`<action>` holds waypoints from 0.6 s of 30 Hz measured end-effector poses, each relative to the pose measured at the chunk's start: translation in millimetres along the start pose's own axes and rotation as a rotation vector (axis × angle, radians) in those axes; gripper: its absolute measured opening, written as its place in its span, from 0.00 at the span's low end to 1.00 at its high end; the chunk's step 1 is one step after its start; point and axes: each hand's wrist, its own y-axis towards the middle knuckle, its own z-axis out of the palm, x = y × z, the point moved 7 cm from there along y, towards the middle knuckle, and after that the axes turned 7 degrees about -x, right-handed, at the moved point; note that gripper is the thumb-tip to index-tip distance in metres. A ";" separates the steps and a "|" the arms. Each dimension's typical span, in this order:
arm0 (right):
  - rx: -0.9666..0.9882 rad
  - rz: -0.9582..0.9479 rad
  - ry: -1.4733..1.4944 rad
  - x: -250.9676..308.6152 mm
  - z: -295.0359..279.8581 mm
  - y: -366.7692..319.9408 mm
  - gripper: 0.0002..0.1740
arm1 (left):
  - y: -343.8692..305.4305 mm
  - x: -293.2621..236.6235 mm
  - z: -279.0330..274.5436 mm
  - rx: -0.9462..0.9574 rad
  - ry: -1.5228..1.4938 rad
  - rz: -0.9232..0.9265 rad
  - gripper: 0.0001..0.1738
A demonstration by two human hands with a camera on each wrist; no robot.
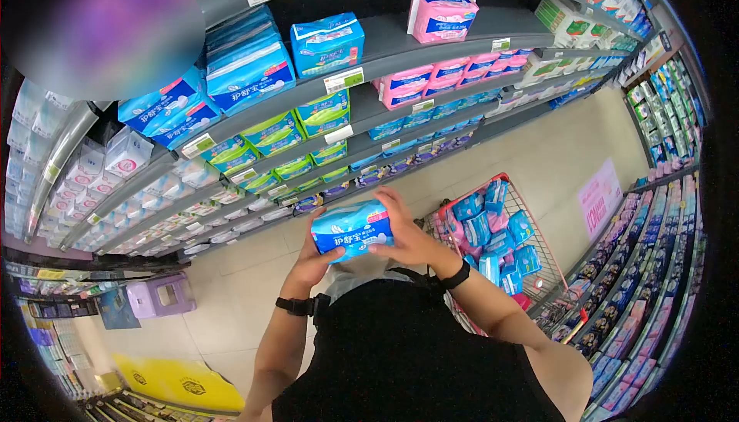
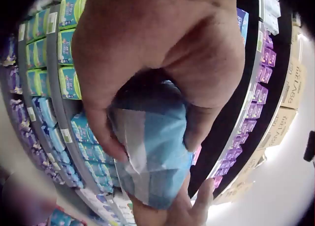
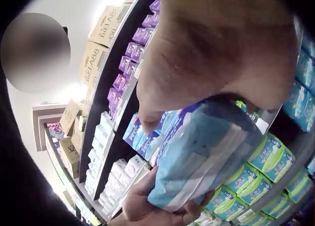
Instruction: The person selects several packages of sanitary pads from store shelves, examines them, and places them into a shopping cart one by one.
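Observation:
A blue pack of sanitary pads [image 1: 352, 233] is held in front of the chest, its printed front turned up towards the head camera. My left hand [image 1: 309, 259] grips one end of it, thumb across the lower front corner. At the other end my right hand [image 1: 406, 231] holds it, thumb along the lower edge and fingers over the top. The left wrist view shows thumb and fingers on both sides of the pack [image 2: 157, 162]. In the right wrist view, the see-through wrapper of the pack [image 3: 204, 154] faces the camera.
Blue packs [image 1: 250, 60] line the upper shelf ahead, with green packs [image 1: 273, 133] and pink packs [image 1: 443, 15] nearby. A shopping cart [image 1: 550, 256] holding several blue and pink packs stands at the right. A purple stool [image 1: 160, 296] sits on the floor at left.

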 end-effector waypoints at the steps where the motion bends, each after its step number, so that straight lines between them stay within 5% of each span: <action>1: 0.022 0.053 0.064 -11.7 6.6 -3.4 0.51 | -0.2 -3.2 0.5 0.002 0.042 0.031 0.55; 11: 0.148 0.441 0.519 -63.7 26.6 -41.5 0.40 | -3.5 12.2 4.3 0.096 0.391 0.026 0.53; 18: 0.039 0.493 0.436 -90.3 -13.0 -93.6 0.34 | 0.2 38.4 42.8 0.289 0.645 -0.075 0.52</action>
